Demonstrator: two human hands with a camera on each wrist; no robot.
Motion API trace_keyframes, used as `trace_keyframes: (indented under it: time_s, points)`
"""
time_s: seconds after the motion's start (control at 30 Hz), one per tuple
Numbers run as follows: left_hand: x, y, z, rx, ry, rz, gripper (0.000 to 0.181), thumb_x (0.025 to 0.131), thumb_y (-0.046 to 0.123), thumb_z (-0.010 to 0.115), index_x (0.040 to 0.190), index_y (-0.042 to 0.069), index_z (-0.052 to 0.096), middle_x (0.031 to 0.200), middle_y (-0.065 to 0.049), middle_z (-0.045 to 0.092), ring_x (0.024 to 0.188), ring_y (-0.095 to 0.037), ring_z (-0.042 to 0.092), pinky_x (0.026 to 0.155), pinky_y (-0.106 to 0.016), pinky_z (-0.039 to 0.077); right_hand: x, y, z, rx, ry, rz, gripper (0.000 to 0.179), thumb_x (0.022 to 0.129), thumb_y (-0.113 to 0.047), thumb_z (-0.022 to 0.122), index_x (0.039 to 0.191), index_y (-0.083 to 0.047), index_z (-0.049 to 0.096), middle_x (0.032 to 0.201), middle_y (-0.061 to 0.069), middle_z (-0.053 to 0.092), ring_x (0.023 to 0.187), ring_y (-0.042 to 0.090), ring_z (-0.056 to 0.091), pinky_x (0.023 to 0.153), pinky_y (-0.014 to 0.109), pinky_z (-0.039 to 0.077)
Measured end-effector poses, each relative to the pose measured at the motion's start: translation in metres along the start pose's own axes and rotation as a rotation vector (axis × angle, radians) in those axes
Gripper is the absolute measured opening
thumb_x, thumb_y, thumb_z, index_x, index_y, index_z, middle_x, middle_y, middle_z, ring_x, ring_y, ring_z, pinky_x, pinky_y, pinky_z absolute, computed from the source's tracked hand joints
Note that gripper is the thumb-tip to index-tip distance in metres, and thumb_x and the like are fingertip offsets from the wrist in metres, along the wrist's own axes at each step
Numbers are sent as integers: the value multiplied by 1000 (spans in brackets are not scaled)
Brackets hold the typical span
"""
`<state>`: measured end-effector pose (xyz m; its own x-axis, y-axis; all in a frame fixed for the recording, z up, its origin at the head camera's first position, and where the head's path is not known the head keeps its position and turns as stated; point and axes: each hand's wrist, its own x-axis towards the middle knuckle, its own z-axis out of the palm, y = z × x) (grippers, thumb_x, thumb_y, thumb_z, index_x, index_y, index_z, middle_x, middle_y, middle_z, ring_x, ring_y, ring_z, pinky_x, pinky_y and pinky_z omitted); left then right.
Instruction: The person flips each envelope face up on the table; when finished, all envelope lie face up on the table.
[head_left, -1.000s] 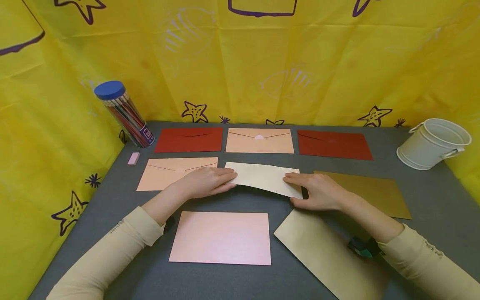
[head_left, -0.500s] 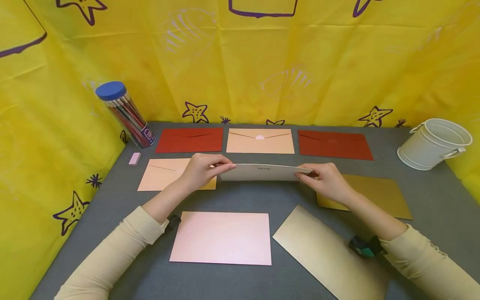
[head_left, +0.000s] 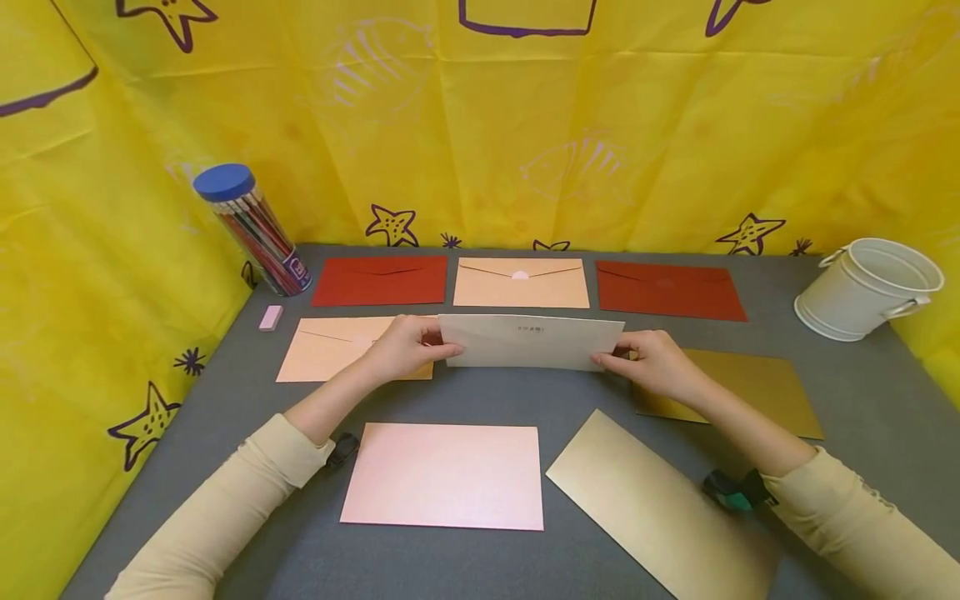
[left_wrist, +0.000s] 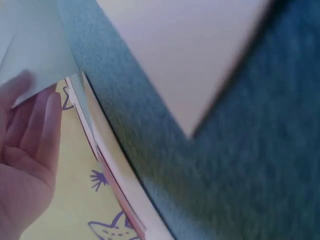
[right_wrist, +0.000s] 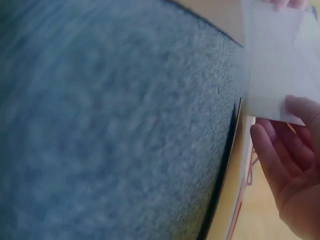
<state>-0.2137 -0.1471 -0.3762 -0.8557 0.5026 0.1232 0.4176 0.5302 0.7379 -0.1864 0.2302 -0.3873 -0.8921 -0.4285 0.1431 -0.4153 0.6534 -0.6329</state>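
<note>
A pale cream envelope [head_left: 532, 343] stands raised and tilted up above the table, a short line of small print near its top edge. My left hand [head_left: 405, 346] holds its left end, thumb on the near face and fingers behind. At the right end my right hand [head_left: 652, 360] pinches it the same way. Seam lines cross the envelope [right_wrist: 280, 60] in the right wrist view, where the right thumb lies on its face. Behind the left hand lies a peach envelope [head_left: 322, 346], partly covered by it. A gold envelope [head_left: 750, 392] lies beyond the right hand.
Along the back lie a red envelope [head_left: 378, 281], a peach one with a round seal [head_left: 520, 287] and another red envelope [head_left: 667, 292]. In front are a pink envelope [head_left: 442, 475] and a slanted pale gold envelope [head_left: 652, 500]. A pencil tub [head_left: 255, 229], eraser [head_left: 271, 317] and white bucket [head_left: 866, 287] flank them.
The cream envelope has gone from lying nearly flat under both hands to being lifted and tipped up, its printed face toward me. Both hands have changed from touching its ends to gripping them.
</note>
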Motion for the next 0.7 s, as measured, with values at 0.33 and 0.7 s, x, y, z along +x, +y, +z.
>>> trace_keyframes:
  time_s: [0.33, 0.7]
  points:
    - [1, 4, 8, -58, 83, -383, 48, 82, 25, 81, 119, 2, 62, 86, -6, 70, 68, -15, 69, 69, -25, 54, 2, 1, 1, 47, -64, 240, 29, 87, -37, 73, 77, -11, 67, 61, -2, 62, 58, 16, 59, 57, 28, 49]
    - [-3, 5, 11, 36, 66, -407, 48, 82, 21, 80, 120, 0, 62, 85, -8, 64, 64, -16, 61, 55, -24, 50, 7, 0, 8, -103, -155, 186, 30, 88, -36, 73, 70, -14, 63, 55, -5, 51, 53, 14, 49, 51, 29, 38]
